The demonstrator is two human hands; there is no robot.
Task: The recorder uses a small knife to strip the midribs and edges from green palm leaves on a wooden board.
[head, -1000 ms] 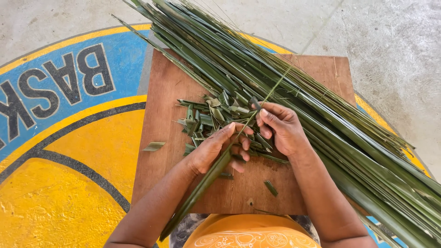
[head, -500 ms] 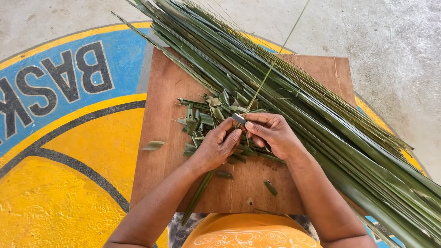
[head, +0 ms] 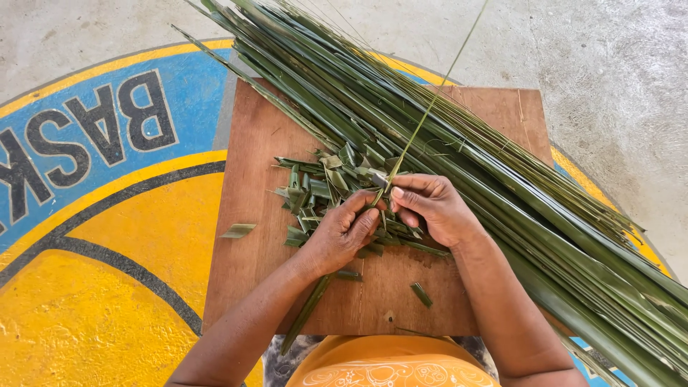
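Note:
Both hands meet over a brown wooden board [head: 251, 236]. My left hand [head: 342, 233] is closed around a long green palm leaf strip [head: 304, 314] whose lower end runs back toward my body. My right hand [head: 430, 208] pinches the same leaf where a thin pale midrib [head: 430, 107] rises up and away from it. Just beyond my fingers lies a heap of short cut leaf pieces [head: 322, 183]. A thick bundle of long green leaves [head: 502, 179] crosses the board diagonally from upper left to lower right, under my right wrist.
The board rests on a concrete floor [head: 609, 86] painted with a blue and yellow circle [head: 93, 236] bearing large black letters. Single leaf scraps [head: 238, 230] lie loose on the board. My orange garment [head: 390, 365] shows at the bottom edge.
The leaf strip has slid through my left hand so less of it trails toward me. The thin midrib has swung upward and stands freer from the leaf. Both hands moved closer together.

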